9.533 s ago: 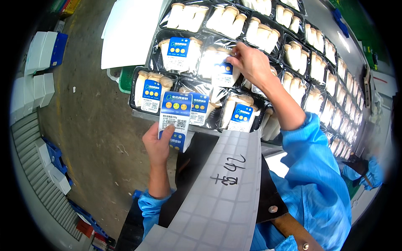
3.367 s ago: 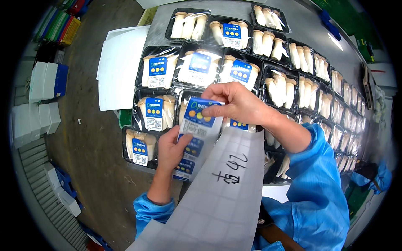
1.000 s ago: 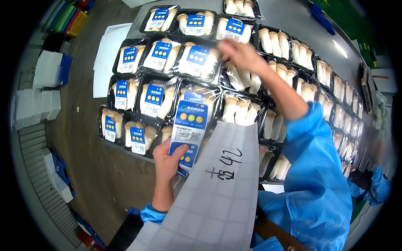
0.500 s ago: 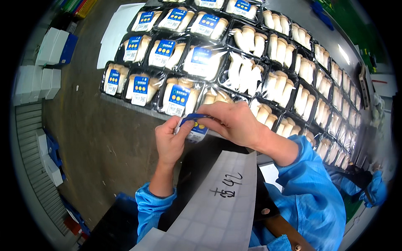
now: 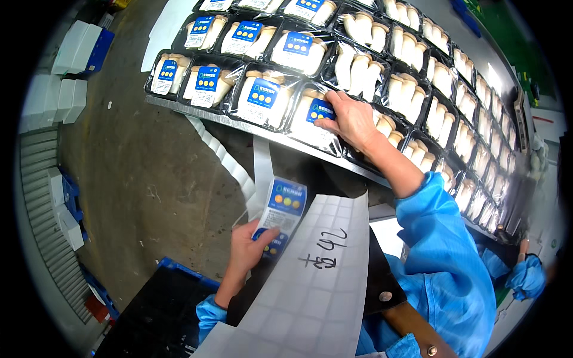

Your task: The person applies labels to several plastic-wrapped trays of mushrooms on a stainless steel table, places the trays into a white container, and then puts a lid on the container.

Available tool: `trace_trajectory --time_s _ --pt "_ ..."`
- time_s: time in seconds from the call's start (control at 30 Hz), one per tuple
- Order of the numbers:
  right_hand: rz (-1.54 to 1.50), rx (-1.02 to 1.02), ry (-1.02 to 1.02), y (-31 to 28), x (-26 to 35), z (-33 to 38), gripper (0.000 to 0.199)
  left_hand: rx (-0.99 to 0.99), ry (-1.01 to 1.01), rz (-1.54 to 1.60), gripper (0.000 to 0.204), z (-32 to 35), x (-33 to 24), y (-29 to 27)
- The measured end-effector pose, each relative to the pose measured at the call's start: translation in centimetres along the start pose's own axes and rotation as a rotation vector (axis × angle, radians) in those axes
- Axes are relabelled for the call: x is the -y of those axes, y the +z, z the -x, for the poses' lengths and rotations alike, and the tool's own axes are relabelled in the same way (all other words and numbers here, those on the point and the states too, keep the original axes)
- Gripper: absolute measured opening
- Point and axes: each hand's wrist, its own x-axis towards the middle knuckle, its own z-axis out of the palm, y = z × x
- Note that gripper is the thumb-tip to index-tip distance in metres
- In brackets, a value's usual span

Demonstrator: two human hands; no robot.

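Observation:
My left hand (image 5: 246, 250) is closed on a strip of blue-and-white labels (image 5: 287, 200), thumb across its face, below the table's front edge. White backing strip (image 5: 230, 161) trails above it toward the table. At the front row my right hand (image 5: 355, 122) has its thumb and fingers on a blue label (image 5: 319, 110). That label lies on the film of a black tray of thick pale mushrooms (image 5: 301, 131); the fingers cover part of it. Left of it stands a labelled mushroom pack (image 5: 262, 98). To the right, a mushroom pack (image 5: 388, 128) shows no label, partly behind my hand.
Wrapped mushroom packs cover the metal table (image 5: 239, 122) in rows, labelled ones at left, unlabelled at right. White sheets with handwriting (image 5: 316, 268) hang before me. A dark crate (image 5: 149, 310) stands lower left, white boxes (image 5: 74, 48) farther left. Another person's blue sleeve (image 5: 525, 277) shows at right.
My hands have parted. The right moved up and right, putting a label on a front-row pack. My left went down with the label strip, which now hangs more fully in view.

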Motion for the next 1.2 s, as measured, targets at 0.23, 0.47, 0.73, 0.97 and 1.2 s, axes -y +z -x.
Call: trace_trajectory --time_s 0.23,0.47,0.73,0.97,1.2 --pt "-0.179 -0.049 0.131 -3.5 2.4 3.6 0.076 0.020 0.417 -0.098 0.020 -4.2 -4.3 2.3" --pt "-0.917 0.236 0.105 -9.5 4.7 6.4 0.028 0.194 0.474 0.152 0.031 -8.5 -3.9 5.1" --pt "-0.379 -0.093 -0.126 -11.3 0.8 4.8 0.019 -0.011 0.341 0.165 0.013 -11.5 -9.4 10.8" --pt "-0.204 -0.084 0.072 -8.7 -12.9 -6.3 0.039 -0.054 0.130 0.060 0.020 -10.1 -6.8 10.9" --pt "0.171 -0.051 0.094 -6.1 -11.1 -5.9 0.067 -0.117 0.327 0.142 0.019 -11.5 -8.5 12.0"
